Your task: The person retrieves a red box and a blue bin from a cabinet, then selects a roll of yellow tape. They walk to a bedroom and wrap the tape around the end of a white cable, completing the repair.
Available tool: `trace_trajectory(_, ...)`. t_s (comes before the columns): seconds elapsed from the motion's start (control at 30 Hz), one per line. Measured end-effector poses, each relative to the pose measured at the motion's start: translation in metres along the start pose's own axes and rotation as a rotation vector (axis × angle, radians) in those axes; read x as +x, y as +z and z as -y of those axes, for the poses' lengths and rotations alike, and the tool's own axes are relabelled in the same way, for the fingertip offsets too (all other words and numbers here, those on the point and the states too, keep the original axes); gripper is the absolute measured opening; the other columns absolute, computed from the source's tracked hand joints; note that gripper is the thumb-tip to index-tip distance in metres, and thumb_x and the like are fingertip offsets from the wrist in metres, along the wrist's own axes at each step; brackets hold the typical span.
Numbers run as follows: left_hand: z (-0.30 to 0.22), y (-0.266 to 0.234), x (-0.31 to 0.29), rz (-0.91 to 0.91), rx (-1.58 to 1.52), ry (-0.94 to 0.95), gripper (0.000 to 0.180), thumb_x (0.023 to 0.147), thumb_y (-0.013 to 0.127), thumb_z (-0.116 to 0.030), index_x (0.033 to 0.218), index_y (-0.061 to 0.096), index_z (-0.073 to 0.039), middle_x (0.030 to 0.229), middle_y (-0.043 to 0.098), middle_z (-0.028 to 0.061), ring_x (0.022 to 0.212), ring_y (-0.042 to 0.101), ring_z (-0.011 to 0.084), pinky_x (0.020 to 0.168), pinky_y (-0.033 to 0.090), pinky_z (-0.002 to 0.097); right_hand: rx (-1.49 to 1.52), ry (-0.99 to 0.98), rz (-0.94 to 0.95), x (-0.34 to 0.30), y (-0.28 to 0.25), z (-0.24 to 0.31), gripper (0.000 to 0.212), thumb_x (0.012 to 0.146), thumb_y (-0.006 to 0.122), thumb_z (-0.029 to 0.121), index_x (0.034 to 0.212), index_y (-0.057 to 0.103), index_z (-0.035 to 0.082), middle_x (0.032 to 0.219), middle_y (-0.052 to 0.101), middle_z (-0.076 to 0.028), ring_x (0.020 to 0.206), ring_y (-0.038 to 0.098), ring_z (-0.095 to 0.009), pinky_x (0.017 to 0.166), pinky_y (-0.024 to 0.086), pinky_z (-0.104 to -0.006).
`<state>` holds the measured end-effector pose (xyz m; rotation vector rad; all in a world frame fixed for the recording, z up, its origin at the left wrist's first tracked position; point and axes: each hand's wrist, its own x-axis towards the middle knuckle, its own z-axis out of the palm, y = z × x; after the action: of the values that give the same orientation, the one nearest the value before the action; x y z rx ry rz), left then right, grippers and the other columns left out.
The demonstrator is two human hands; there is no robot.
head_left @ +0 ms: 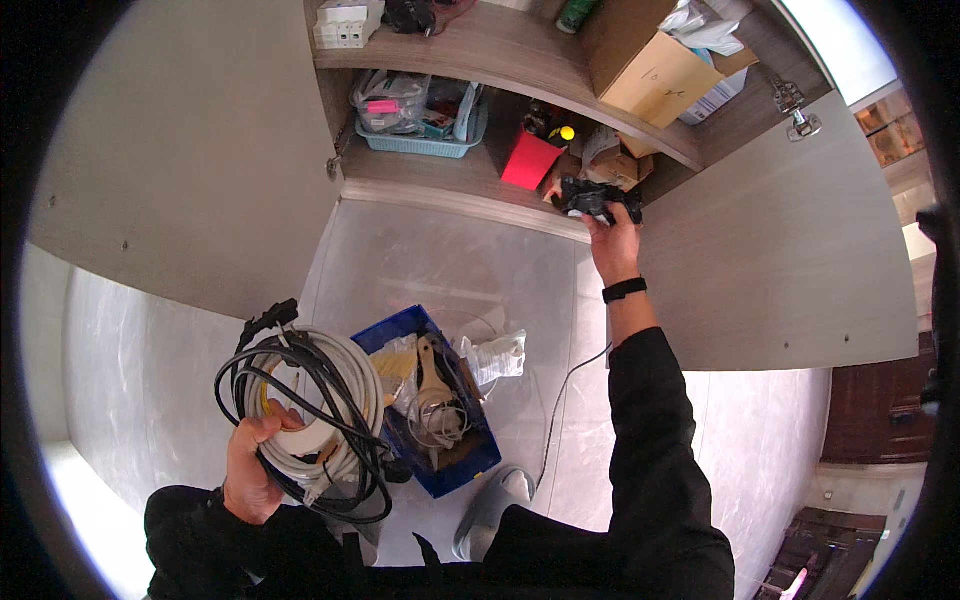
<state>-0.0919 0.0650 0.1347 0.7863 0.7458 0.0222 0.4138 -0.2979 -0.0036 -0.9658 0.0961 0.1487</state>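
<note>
My left hand [256, 462] is closed round a bundle of coiled cables [345, 385], white and black, with a black plug [268, 322] at its top. A white roll, perhaps tape, sits inside the coils. My right hand [613, 243] reaches to the lower shelf at the right and grips a crumpled black bundle [597, 199], possibly a plastic bag; what it contains is hidden. Just behind that bundle are a red box [531, 160] and small cardboard boxes [612, 165].
On the floor stands a blue crate [432, 482] with a brush and wires, a clear plastic packet [497, 356] beside it. Two cabinet doors [180, 150] hang open. The lower shelf bears a light-blue basket [420, 147]; above are a cardboard box [660, 80] and a white block [345, 28].
</note>
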Motion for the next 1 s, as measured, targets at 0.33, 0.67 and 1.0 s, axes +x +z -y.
trace_trajectory(0.33,0.004,0.002,0.012,0.013,0.011,-0.103,0.033,0.095,0.064,-0.029,0.107,0.070,0.001,0.113,0.069,0.0114,0.108,0.066,0.0230,0.103,0.051,0.0389,-0.074,-0.060,0.056,-0.018,-0.008,0.011,0.023,0.101,0.066,0.005,0.124,0.066,0.001,0.120,0.073,-0.012,0.106,0.074,-0.028,0.083,0.069,-0.0436)
trace_trajectory(0.67,0.001,0.014,0.010,0.003,0.066,-0.104,0.031,0.092,0.063,-0.026,0.106,0.071,0.001,0.104,0.072,0.0118,0.100,0.070,0.0235,0.094,0.056,0.0393,-0.153,0.152,0.221,-0.016,0.066,-0.064,0.022,0.101,0.067,0.007,0.122,0.067,-0.001,0.121,0.073,-0.012,0.108,0.074,-0.029,0.079,0.069,-0.0441)
trace_trajectory(1.0,0.001,0.009,0.016,0.033,0.129,-0.098,0.033,0.093,0.063,-0.028,0.107,0.072,0.000,0.103,0.073,0.0101,0.099,0.069,0.0220,0.094,0.055,0.0373,0.023,0.251,0.236,0.028,0.187,-0.109,0.022,0.106,0.063,0.007,0.123,0.065,-0.006,0.123,0.069,-0.013,0.105,0.071,-0.029,0.088,0.068,-0.0438)
